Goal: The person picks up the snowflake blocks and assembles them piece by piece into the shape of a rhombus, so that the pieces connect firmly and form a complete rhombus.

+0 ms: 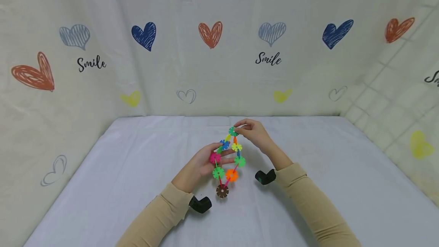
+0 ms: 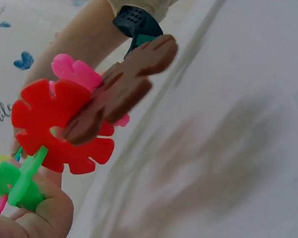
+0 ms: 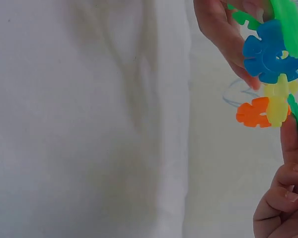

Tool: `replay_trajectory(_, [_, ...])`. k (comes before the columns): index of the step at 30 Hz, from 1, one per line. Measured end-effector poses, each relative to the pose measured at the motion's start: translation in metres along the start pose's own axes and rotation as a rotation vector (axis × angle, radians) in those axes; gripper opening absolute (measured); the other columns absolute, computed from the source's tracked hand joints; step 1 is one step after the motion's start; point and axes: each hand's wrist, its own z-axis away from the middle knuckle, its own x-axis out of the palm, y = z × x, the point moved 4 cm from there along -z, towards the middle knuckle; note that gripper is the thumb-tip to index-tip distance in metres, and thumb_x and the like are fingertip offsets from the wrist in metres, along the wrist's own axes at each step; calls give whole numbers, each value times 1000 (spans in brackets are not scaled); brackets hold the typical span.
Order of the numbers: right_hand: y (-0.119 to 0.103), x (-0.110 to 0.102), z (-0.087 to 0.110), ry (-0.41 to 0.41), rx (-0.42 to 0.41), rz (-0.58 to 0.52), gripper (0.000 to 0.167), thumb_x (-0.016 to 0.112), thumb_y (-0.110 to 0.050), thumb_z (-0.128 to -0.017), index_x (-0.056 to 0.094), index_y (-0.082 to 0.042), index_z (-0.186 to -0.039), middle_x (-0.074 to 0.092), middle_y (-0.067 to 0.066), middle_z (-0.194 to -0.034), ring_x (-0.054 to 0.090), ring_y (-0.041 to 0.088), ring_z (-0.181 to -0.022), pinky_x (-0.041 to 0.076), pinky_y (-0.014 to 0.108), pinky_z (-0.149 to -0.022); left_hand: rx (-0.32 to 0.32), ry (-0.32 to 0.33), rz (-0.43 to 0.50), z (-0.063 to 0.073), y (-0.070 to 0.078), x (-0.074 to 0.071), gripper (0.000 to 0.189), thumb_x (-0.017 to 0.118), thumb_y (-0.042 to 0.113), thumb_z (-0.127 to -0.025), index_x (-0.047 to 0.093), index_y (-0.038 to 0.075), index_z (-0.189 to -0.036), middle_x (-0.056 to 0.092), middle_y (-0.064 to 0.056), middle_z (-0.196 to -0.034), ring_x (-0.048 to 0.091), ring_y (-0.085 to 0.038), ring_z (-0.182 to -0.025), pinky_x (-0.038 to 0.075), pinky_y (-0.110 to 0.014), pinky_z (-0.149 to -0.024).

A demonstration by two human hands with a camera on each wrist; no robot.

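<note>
A closed loop of plastic snowflake discs (image 1: pixel 231 175), slotted together in many colours, hangs between both hands over the table. My left hand (image 1: pixel 202 161) holds its left side, the thumb near a blue disc (image 1: pixel 225 145) and the fingers reaching behind the loop. At the top, my right hand (image 1: pixel 257 134) pinches a green disc (image 1: pixel 232 131) between thumb and fingertips. A brown disc (image 1: pixel 222 191) forms the bottom end; in the left wrist view it stands edgewise across a red disc (image 2: pixel 39 109). Yellow and orange discs (image 3: pixel 251 113) hang close to the right fingertips in the right wrist view.
A white cloth covers the table (image 1: pixel 137 186). Behind it hangs a pale backdrop (image 1: pixel 233 75) printed with hearts and "Smile". Black wrist cameras (image 1: pixel 201 204) sit below both cuffs.
</note>
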Motion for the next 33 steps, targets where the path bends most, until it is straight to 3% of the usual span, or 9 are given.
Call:
replay_trajectory(4, [-1, 3, 0, -10, -30, -11, 26, 68, -19, -100, 70, 0, -117, 75, 7, -90, 60, 47, -107, 44, 46, -91, 13, 5, -26, -2, 0, -1, 48, 43, 31, -112, 41, 0, -148, 48, -29, -149, 51, -48, -128, 41, -51, -108])
replay_trajectory(10, [-3, 6, 1, -10, -65, 5, 24, 68, -18, -100, 72, -1, -116, 75, 7, -88, 63, 46, -105, 44, 51, -97, 3, 37, -58, -5, -2, -4, 56, 48, 36, -110, 39, 3, -154, 52, -26, -147, 56, -44, -126, 41, -53, -108])
replay_trajectory(17, [-17, 8, 5, -18, -72, 14, 24, 66, -12, -101, 71, 6, -117, 75, 13, -95, 67, 32, -98, 45, 53, -102, 42, 44, -107, -6, 0, -3, 53, 47, 33, -111, 40, 3, -155, 51, -26, -147, 59, -44, -124, 44, -52, -106])
replay_trajectory(20, [-19, 10, 6, -8, -73, 16, 24, 65, -10, -102, 71, 8, -117, 75, 14, -98, 68, 28, -96, 48, 51, -101, 52, 53, -119, -5, 1, -3, 53, 47, 32, -111, 41, 1, -154, 54, -24, -145, 62, -41, -121, 54, -40, -97])
replay_trajectory(25, [-10, 12, 0, 6, -77, 27, 25, 67, -14, -101, 73, 4, -117, 76, 11, -98, 69, 26, -94, 50, 47, -97, 63, 74, -119, -4, 2, -2, 51, 47, 30, -111, 45, -1, -151, 62, -19, -136, 68, -38, -114, 59, -34, -84])
replay_trajectory(27, [-10, 12, -1, 7, -74, 32, 25, 68, -15, -101, 73, 3, -117, 76, 11, -97, 69, 26, -92, 50, 47, -96, 61, 87, -127, -3, 2, -2, 50, 48, 30, -111, 47, -1, -150, 64, -17, -133, 69, -36, -112, 58, -29, -82])
replay_trajectory(30, [-12, 13, -1, -1, -78, 46, 24, 69, -16, -100, 75, 2, -115, 76, 11, -97, 70, 25, -91, 51, 45, -95, 60, 105, -145, -2, 3, -3, 49, 49, 30, -110, 49, -1, -149, 66, -13, -130, 68, -36, -113, 56, -20, -71])
replay_trajectory(33, [-16, 14, -1, -9, -91, 56, 22, 68, -14, -100, 75, 2, -113, 76, 11, -98, 70, 24, -91, 53, 44, -92, 61, 111, -172, -2, 4, -4, 50, 49, 31, -110, 49, 0, -149, 66, -11, -128, 65, -37, -119, 47, -14, -57])
